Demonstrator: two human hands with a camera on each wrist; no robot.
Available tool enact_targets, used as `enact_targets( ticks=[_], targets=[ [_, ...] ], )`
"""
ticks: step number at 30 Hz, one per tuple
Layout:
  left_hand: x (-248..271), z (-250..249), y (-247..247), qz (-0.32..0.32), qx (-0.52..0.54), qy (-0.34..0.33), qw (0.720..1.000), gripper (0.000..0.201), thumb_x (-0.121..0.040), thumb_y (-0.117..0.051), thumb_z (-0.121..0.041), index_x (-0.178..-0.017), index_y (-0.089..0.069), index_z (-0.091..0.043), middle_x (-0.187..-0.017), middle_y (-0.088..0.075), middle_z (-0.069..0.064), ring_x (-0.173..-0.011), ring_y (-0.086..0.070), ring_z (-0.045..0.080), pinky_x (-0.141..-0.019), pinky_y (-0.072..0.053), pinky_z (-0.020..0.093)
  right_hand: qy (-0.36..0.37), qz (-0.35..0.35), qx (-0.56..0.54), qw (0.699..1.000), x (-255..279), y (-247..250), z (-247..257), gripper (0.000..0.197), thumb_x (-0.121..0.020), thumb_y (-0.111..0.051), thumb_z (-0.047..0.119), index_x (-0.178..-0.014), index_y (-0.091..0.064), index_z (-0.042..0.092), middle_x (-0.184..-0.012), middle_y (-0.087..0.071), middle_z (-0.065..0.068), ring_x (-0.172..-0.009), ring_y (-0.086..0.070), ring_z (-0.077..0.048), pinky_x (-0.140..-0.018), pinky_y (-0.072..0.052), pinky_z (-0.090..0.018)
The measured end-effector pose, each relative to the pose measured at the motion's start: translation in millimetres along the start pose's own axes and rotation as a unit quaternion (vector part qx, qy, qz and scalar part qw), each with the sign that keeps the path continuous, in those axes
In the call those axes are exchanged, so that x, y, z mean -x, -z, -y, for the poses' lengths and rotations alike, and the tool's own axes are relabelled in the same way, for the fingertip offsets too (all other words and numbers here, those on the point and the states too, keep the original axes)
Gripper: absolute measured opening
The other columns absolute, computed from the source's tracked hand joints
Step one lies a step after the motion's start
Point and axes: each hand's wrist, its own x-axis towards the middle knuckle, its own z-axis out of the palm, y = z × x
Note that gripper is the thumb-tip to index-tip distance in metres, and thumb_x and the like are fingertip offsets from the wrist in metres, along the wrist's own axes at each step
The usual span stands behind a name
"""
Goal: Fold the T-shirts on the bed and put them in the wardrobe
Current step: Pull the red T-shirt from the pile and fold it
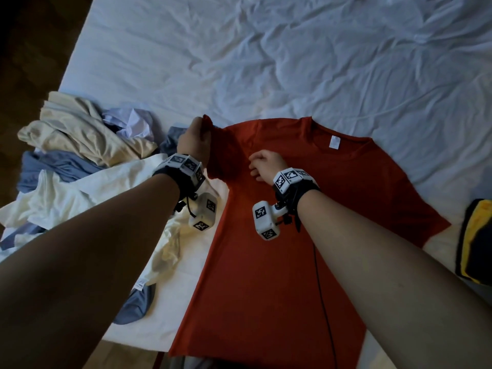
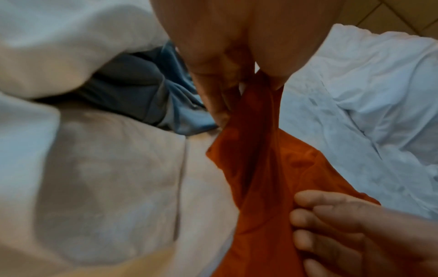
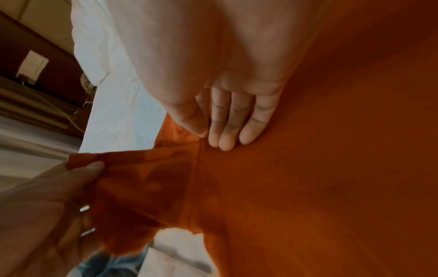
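Both forearms fill the near view. I count one red T-shirt (image 1: 287, 235) flat on the bed (image 1: 292, 62), collar away from me, long axis toward me. Left hand (image 1: 195, 142) pinches its sleeve (image 3: 142, 178), lifted. Right hand (image 1: 266, 163), beside that pinch, presses straight fingers (image 3: 227, 131) at the shoulder seam. Left of the grip: a pile (image 1: 80, 161) of several unfolded shirts.
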Motion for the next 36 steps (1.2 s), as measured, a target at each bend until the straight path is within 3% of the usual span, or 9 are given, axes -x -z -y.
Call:
enact_targets(
  ticks=[4, 9, 12, 14, 17, 21, 25, 30, 36],
  targets=[
    [11, -23, -6, 0.010, 0.030, -0.030, 0.999, 0.028, -0.095, -0.047, -0.010, -0.121, -0.056, -0.013, -0.099, -0.067, 0.014, -0.084, -0.065, 0.032, -0.069, -0.055, 0.039, -0.050, 0.040, -0.223, 0.973, 15, 4, 11, 0.024, -0.100, -0.050, 0.032, -0.110, -0.063, 0.013, -0.104, -0.067, -0.006, -0.085, -0.065, -0.018, -0.076, -0.054, -0.034],
    [34, -62, -12, 0.186, 0.252, 0.013, 0.949, 0.027, -0.099, -0.049, -0.037, -0.116, -0.060, -0.018, -0.077, -0.067, 0.013, -0.053, -0.063, 0.028, -0.050, -0.056, 0.037, -0.093, 0.207, -0.402, 0.887, 20, 13, 13, 0.074, -0.078, -0.056, 0.075, -0.132, -0.060, 0.024, -0.130, -0.063, -0.007, -0.120, -0.060, -0.026, -0.100, -0.045, -0.049],
    [26, -55, -20, 0.090, 0.216, 0.029, 0.972, 0.024, -0.098, -0.048, -0.032, -0.109, -0.061, -0.014, -0.073, -0.068, 0.010, -0.054, -0.061, 0.026, -0.051, -0.053, 0.036, -0.124, 0.021, -0.339, 0.932, 11, 10, -1, 0.078, -0.061, -0.079, 0.059, -0.124, -0.064, 0.016, -0.118, -0.069, -0.011, -0.105, -0.068, -0.032, -0.096, -0.049, -0.057],
    [17, -40, -31, 0.048, 0.139, 0.064, 0.987, 0.021, -0.095, -0.048, -0.024, -0.109, -0.059, -0.012, -0.076, -0.069, 0.009, -0.060, -0.065, 0.026, -0.059, -0.059, 0.041, -0.106, -0.073, -0.307, 0.943, 1, 8, -17, 0.059, -0.070, -0.069, 0.044, -0.119, -0.064, 0.013, -0.113, -0.070, -0.013, -0.102, -0.067, -0.034, -0.093, -0.052, -0.057],
    [15, -18, -48, 0.110, 0.083, 0.147, 0.979, 0.030, -0.090, -0.059, -0.029, -0.115, -0.049, -0.017, -0.090, -0.070, 0.015, -0.079, -0.070, 0.032, -0.072, -0.059, 0.051, -0.061, -0.122, -0.217, 0.967, 10, 9, -24, 0.050, -0.084, -0.058, 0.026, -0.133, -0.053, 0.014, -0.128, -0.061, -0.013, -0.115, -0.060, -0.034, -0.101, -0.047, -0.051],
    [18, -2, -68, 0.124, 0.046, 0.151, 0.980, 0.036, -0.080, -0.070, -0.034, -0.104, -0.049, -0.019, -0.090, -0.068, 0.008, -0.085, -0.068, 0.032, -0.076, -0.058, 0.046, 0.037, -0.219, -0.043, 0.974, 21, 16, -41, 0.077, -0.083, -0.060, 0.000, -0.150, -0.030, 0.021, -0.148, -0.037, -0.010, -0.134, -0.044, -0.025, -0.112, -0.037, -0.040],
    [24, -10, -72, 0.060, 0.052, 0.159, 0.984, 0.022, -0.084, -0.064, -0.029, -0.098, -0.050, -0.018, -0.089, -0.067, 0.007, -0.067, -0.060, 0.023, -0.066, -0.050, 0.032, 0.048, -0.227, 0.001, 0.973, 27, 27, -54, 0.063, -0.082, -0.059, 0.002, -0.141, -0.044, 0.017, -0.142, -0.040, -0.008, -0.126, -0.049, -0.025, -0.106, -0.043, -0.040],
    [38, -50, -79, 0.032, 0.002, 0.106, 0.994, 0.020, -0.087, -0.055, -0.022, -0.103, -0.065, -0.013, -0.090, -0.063, 0.002, -0.081, -0.058, 0.021, -0.072, -0.046, 0.026, -0.017, -0.209, -0.071, 0.975, 46, 65, -64, 0.040, -0.090, -0.055, 0.004, -0.129, -0.056, 0.014, -0.128, -0.058, -0.004, -0.102, -0.057, -0.012, -0.084, -0.046, -0.024],
    [69, -124, -134, 0.134, 0.028, 0.027, 0.990, 0.011, -0.085, -0.056, -0.021, -0.090, -0.066, -0.018, -0.083, -0.069, 0.004, -0.073, -0.066, 0.025, -0.070, -0.056, 0.033, -0.066, -0.240, -0.150, 0.957, 78, 144, -109, 0.030, -0.091, -0.054, 0.007, -0.119, -0.062, 0.015, -0.116, -0.064, -0.004, -0.103, -0.063, -0.021, -0.092, -0.055, -0.043]
  ],
)
